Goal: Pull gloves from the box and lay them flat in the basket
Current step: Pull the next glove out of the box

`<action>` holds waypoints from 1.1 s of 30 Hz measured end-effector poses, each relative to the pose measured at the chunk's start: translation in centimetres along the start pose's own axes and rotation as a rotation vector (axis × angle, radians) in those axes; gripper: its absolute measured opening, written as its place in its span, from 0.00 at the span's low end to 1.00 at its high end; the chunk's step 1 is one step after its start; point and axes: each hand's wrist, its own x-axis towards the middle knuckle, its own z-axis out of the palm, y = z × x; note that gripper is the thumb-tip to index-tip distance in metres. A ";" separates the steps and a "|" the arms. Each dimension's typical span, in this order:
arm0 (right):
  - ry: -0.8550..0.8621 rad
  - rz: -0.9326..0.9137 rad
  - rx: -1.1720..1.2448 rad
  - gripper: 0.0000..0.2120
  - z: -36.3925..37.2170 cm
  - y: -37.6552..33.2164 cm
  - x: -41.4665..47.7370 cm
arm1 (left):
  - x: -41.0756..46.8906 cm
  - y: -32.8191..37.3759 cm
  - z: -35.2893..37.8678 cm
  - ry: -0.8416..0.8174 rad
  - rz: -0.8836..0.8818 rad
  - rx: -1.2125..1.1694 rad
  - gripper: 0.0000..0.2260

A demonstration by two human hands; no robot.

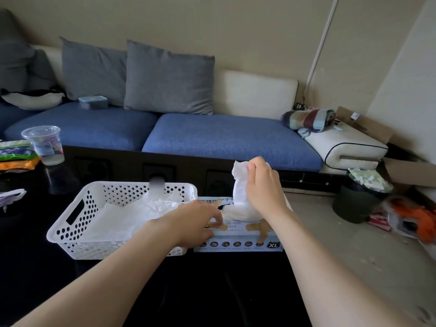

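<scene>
A thin, white, crumpled disposable glove (pixel 239 192) stands half out of the slot in the top of a flat, pale-blue cardboard glove box (pixel 238 244) marked XL. Its lower end is bunched at the opening and its upper end rises above the box. The right hand (pixel 262 185) grips the glove near the top, fingers curled round the gathered film. The left hand (pixel 195 223) lies on the box lid beside the slot, fingers stretched out and pressing down, apparently to keep the box from lifting.

The glove looks almost weightless, limp and somewhat clingy. It will probably wrinkle, fold on itself and perhaps drag the next one out with it. A good hold would likely be at the cuff, with the second hand taking the finger end so that it can be spread flat.

Just to the left of the box, touching or nearly touching it, sits a white perforated plastic basket (pixel 70 223) with a handle slot. White gloves (pixel 122 218) already lie in it, smooth at the near side and rumpled towards the far corner. Both stand on a glossy black counter (pixel 212 279).

Further out, a clear plastic cup (pixel 43 145) stands at the counter's far left. Behind is a blue-cushioned sofa (pixel 224 135) with grey pillows, and a dark, full waste bin (pixel 358 201) stands on the floor to the right.
</scene>
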 end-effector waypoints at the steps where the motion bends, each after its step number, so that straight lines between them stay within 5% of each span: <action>1: 0.023 0.000 0.009 0.13 0.0 0.0 0.0 | 0.0 0.0 -0.1 -0.004 0.005 -0.002 0.15; 10: 0.096 -0.025 -0.095 0.07 -0.4 -0.7 -0.3 | 0.1 0.1 0.0 -0.031 -0.023 0.047 0.20; 16: 0.058 0.011 -0.166 0.07 -0.2 -1.0 -0.4 | 0.1 1.0 0.7 -0.010 0.005 0.083 0.44; 25: 0.101 0.096 -0.033 0.14 -0.7 -0.5 -0.5 | 1.4 2.1 1.4 -0.111 -0.007 0.306 0.40; 33: 0.435 0.005 0.232 0.12 -1.5 -2.9 -0.1 | 1.3 3.1 1.4 -0.155 -0.052 0.283 0.39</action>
